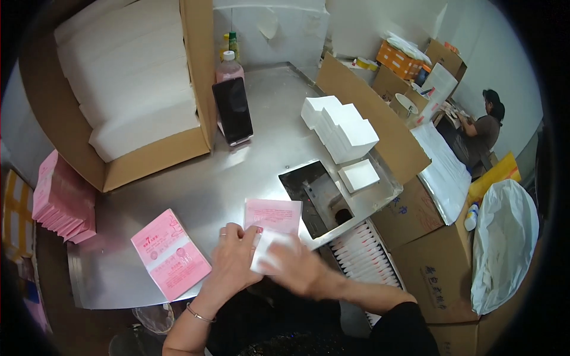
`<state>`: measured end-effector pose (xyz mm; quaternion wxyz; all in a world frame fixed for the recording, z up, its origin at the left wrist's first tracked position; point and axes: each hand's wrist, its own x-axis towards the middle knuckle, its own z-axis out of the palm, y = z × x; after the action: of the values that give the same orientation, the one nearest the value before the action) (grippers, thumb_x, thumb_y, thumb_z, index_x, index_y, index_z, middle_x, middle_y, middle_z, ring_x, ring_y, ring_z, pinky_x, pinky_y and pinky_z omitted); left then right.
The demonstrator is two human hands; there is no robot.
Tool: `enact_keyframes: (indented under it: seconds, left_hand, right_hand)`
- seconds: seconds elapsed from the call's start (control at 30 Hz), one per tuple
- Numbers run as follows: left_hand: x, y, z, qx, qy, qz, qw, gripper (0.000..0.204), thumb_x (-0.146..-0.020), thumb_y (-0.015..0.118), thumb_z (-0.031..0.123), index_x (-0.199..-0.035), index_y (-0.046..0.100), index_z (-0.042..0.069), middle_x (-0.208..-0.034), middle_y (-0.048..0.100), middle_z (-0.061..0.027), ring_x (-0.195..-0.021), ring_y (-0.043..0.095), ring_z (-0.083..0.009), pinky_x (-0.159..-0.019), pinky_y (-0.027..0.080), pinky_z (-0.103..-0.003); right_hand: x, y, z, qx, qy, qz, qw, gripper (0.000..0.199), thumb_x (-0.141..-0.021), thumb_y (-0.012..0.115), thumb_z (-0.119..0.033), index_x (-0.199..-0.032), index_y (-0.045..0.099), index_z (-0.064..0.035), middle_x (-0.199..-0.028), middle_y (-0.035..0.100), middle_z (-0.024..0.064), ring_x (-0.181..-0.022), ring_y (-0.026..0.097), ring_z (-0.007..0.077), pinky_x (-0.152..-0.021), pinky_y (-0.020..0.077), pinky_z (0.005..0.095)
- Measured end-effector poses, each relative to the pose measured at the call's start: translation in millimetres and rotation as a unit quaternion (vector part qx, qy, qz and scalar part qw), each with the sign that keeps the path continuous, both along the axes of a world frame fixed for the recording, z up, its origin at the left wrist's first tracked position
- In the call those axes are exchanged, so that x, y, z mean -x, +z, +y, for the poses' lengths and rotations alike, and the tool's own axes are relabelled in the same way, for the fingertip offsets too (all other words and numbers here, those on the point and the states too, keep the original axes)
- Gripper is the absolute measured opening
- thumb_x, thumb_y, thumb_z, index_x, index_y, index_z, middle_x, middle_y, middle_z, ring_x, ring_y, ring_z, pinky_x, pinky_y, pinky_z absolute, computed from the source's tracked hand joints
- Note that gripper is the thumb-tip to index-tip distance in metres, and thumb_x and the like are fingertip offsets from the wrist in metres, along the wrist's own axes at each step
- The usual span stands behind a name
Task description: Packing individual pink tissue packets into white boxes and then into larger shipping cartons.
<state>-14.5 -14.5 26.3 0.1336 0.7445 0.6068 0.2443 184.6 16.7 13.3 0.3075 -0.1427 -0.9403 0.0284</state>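
At the front edge of the metal table, my left hand [233, 256] is closed on a pink printed plastic bag [274, 215], its fingertips at the bag's near end. A white folded paper stack [263, 252], probably tissues, lies at the bag's near end between my two hands. How far the paper goes into the bag is hidden. My right hand [300, 270] is over the paper's right side, its fingers smeared by motion. To the left lies a pile of pink printed bags [172, 254] with a pale band across it.
A square opening [314, 199] cuts the table [178, 196] at right, beside white paper stacks [344, 130]. A phone [233, 111] stands before a bottle. A carton [199, 77] of white paper and pink packets [62, 199] are left. Another person [484, 133] sits far right.
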Motion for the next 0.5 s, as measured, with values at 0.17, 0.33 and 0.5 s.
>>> enact_keyframes:
  seconds: [0.17,0.33,0.5]
  left_hand:
    - [-24.9,0.8,-9.1,-0.077,-0.009,-0.006,0.997,0.075,-0.076,0.073,0.016,-0.145,0.044,0.006,-0.099,0.055,-0.0181,-0.09,0.057,-0.0344,-0.075,0.049,-0.045]
    - [5.0,6.0,-41.2,-0.014,-0.055,0.061,0.997,0.062,-0.081,0.073,0.011,-0.138,0.051,0.006,-0.097,0.054,-0.0146,-0.088,0.056,-0.0316,-0.073,0.046,-0.043]
    - [19.3,24.7,-56.4,-0.055,-0.097,-0.013,0.994,0.027,-0.068,0.07,0.0,-0.093,0.061,0.008,-0.102,0.054,-0.0116,-0.1,0.054,-0.033,-0.083,0.04,-0.045]
  right_hand:
    - [30.8,-21.4,53.0,0.034,-0.201,-0.167,0.965,0.042,-0.084,0.062,-0.017,-0.123,0.062,-0.002,-0.112,0.062,0.0192,-0.107,0.061,0.0358,-0.106,0.0312,0.0712]
    - [-2.1,-40.2,111.4,0.165,-0.288,-0.199,0.922,0.051,-0.087,0.062,-0.016,-0.134,0.051,-0.0008,-0.125,0.062,0.0185,-0.121,0.057,0.0364,-0.105,0.0362,0.065]
    - [-46.1,-29.5,108.1,0.177,-0.379,-0.233,0.878,0.018,-0.09,0.054,-0.014,-0.086,0.069,-0.0034,-0.084,0.069,0.0202,-0.079,0.067,0.043,-0.073,0.0541,0.0505]
